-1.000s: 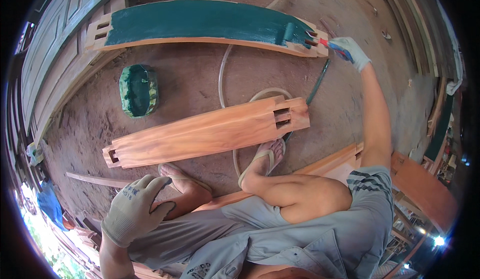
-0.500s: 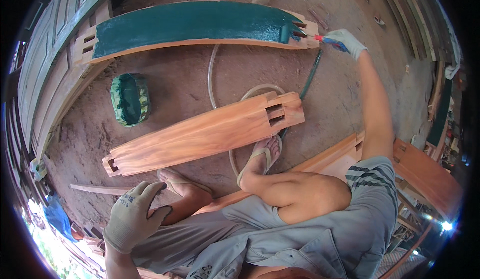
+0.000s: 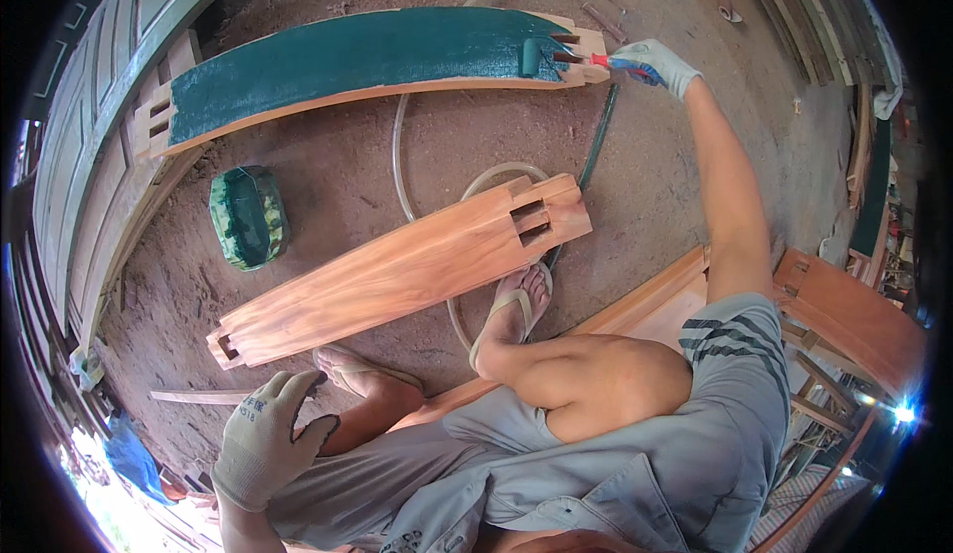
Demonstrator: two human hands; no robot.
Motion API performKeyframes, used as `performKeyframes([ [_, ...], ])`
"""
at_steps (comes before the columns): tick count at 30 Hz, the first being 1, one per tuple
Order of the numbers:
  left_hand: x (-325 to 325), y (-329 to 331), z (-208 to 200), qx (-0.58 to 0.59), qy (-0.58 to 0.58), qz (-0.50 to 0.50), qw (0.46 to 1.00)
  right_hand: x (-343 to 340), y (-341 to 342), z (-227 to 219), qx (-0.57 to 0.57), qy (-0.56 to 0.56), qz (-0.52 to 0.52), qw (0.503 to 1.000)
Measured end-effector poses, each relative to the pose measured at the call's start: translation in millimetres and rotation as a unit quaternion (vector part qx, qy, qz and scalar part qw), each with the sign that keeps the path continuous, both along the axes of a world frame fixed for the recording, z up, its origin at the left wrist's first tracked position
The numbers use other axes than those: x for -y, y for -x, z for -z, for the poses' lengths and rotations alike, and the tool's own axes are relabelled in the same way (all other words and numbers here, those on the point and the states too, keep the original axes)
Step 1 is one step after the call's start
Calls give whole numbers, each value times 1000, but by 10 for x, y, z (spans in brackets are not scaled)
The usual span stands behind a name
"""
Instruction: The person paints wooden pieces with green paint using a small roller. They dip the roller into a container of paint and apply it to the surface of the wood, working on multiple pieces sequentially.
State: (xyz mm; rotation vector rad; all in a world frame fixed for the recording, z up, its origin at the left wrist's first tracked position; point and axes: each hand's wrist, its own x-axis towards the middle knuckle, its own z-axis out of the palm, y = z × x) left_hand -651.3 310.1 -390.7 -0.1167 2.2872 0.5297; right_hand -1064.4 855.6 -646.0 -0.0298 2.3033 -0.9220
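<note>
At the far right of the dirt floor (image 3: 328, 186), the right hand (image 3: 657, 62), in a pale work glove, is closed around the red handle of a small paint roller (image 3: 532, 57), whose green-coated sleeve rests on the right end of the long curved wooden board painted dark green (image 3: 357, 57). That board lies across the far side, its notched bare-wood ends showing at left and right. Nearer, a second curved board of unpainted reddish wood (image 3: 407, 270) lies diagonally, well apart from the first, with a pale hose (image 3: 402, 156) looping beneath it. To the left, between the two boards, sits a green-stained oval paint tub (image 3: 248, 217). At the near left, the gloved left hand (image 3: 266, 439) is open with fingers spread, holding nothing, just beside the person's sandalled foot (image 3: 347, 366).
</note>
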Motion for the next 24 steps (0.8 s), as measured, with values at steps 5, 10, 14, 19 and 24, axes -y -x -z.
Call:
performKeyframes([
  [5,-12,-6,-15,-8,-10,-5,1000,-808,-11,-10,41,-47,16,998],
  [10,11,-92,-34,-15,-13,0,1000,-1142,-157,-76,22,3,45,999],
  [14,15,-69,-97,-20,-12,11,1000,-736,-115,17,10,90,69,993],
  [19,94,-71,-129,-14,-36,33,999,553,16,-90,-30,164,10,986],
  [24,183,-310,-66,-97,-52,71,991,2112,-37,-203,1,292,-33,956],
])
